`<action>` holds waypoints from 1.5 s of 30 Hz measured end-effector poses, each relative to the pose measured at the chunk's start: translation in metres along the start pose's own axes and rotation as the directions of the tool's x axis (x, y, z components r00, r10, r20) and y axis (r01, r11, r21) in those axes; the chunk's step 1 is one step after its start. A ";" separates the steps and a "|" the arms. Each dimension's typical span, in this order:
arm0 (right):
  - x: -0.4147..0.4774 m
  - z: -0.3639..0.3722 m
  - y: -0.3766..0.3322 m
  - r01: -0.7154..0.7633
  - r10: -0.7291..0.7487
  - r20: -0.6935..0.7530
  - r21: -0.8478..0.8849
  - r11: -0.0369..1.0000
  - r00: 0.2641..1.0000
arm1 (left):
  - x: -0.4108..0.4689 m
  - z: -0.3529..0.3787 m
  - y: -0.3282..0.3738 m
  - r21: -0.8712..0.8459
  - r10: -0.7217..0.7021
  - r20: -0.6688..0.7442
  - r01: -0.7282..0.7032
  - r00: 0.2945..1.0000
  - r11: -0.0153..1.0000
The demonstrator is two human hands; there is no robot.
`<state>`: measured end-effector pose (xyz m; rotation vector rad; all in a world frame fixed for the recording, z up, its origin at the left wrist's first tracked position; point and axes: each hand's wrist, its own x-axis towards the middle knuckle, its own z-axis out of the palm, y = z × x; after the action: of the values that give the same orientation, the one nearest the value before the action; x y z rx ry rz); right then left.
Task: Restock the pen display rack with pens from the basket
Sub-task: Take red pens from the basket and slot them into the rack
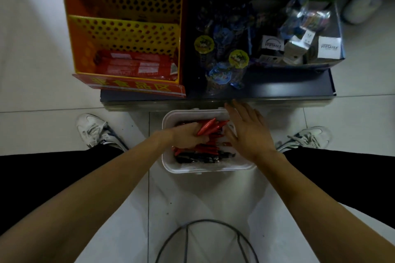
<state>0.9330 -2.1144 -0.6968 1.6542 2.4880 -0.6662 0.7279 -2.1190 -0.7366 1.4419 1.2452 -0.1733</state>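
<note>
Seemingly we are early on: our left hand [188, 135] curls its fingers round a bunch of red pens [208, 129] over the white basket [192, 170] on the floor. Our right hand [248, 132] hovers flat, fingers holding nothing. Many pens lie below, and the yellow rack [126, 28] is not yet reached.

Pale glossy square floor tiles [32, 49] with thin grey joints lie around a dark blue-grey low shelf base [277, 89] — dim light, soft reflections.
</note>
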 end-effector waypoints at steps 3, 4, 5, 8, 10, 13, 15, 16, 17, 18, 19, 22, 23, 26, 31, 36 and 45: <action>-0.002 -0.025 -0.008 0.024 -0.026 0.089 0.017 1.000 0.996 | -0.032 -0.020 0.018 -0.050 -0.036 0.071 0.039 0.997 0.998; -0.003 -0.034 -0.013 0.034 -0.041 0.110 0.065 0.997 0.993 | -0.044 -0.026 0.023 -0.089 -0.038 0.067 0.044 0.997 0.995; -0.005 -0.042 -0.018 0.025 -0.040 0.112 0.134 0.991 0.993 | -0.056 -0.033 0.028 -0.136 -0.033 0.053 0.040 0.998 0.990; -0.007 -0.065 -0.035 -0.040 0.020 0.054 0.394 0.918 0.998 | -0.092 -0.054 0.044 -0.218 0.031 -0.033 -0.038 0.999 0.975; -0.007 -0.083 -0.051 -0.006 0.027 -0.029 0.564 0.826 0.999 | -0.117 -0.064 0.058 -0.305 0.073 -0.108 -0.103 0.991 0.947; -0.006 -0.117 -0.079 0.115 0.009 -0.166 0.715 0.689 0.986 | -0.147 -0.076 0.080 -0.401 0.145 -0.223 -0.226 0.964 0.888; -0.006 -0.140 -0.098 0.207 0.001 -0.266 0.751 0.626 0.964 | -0.166 -0.081 0.095 -0.449 0.189 -0.267 -0.296 0.945 0.843; -0.006 -0.152 -0.106 0.242 -0.001 -0.300 0.769 0.592 0.954 | -0.175 -0.084 0.103 -0.473 0.204 -0.293 -0.327 0.934 0.818; -0.007 -0.162 -0.113 0.272 -0.004 -0.324 0.789 0.551 0.946 | -0.182 -0.086 0.111 -0.490 0.213 -0.321 -0.354 0.923 0.797; -0.007 -0.173 -0.119 0.299 -0.006 -0.346 0.804 0.514 0.938 | -0.191 -0.090 0.118 -0.496 0.222 -0.349 -0.380 0.911 0.780; -0.009 -0.183 -0.124 0.323 -0.007 -0.362 0.821 0.470 0.932 | -0.199 -0.093 0.125 -0.491 0.236 -0.368 -0.403 0.900 0.773; -0.014 -0.208 -0.136 0.373 -0.037 -0.393 0.833 0.408 0.919 | -0.218 -0.101 0.141 -0.403 0.263 -0.407 -0.431 0.874 0.807; -0.015 -0.216 -0.139 0.389 -0.050 -0.407 0.822 0.416 0.912 | -0.224 -0.103 0.146 -0.393 0.251 -0.428 -0.429 0.868 0.814; -0.018 -0.239 -0.148 0.421 -0.067 -0.443 0.783 0.458 0.894 | -0.237 -0.105 0.157 -0.366 0.229 -0.489 -0.436 0.842 0.822; -0.026 -0.283 -0.156 0.475 -0.068 -0.498 0.766 0.434 0.864 | -0.251 -0.112 0.174 -0.365 0.293 -0.560 -0.548 0.775 0.753; -0.023 -0.317 -0.168 0.451 -0.082 -0.473 0.754 0.477 0.877 | -0.254 -0.124 0.200 -0.301 0.378 -0.643 -0.674 0.666 0.675; 0.000 -0.356 -0.170 0.487 -0.293 -0.481 0.349 0.801 0.826 | -0.231 -0.155 0.206 -0.361 0.382 -0.724 -0.788 0.574 0.499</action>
<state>0.8416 -2.0283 -0.3230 1.5120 3.2448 -1.1409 0.7019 -2.0813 -0.3933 1.2115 0.9585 1.2051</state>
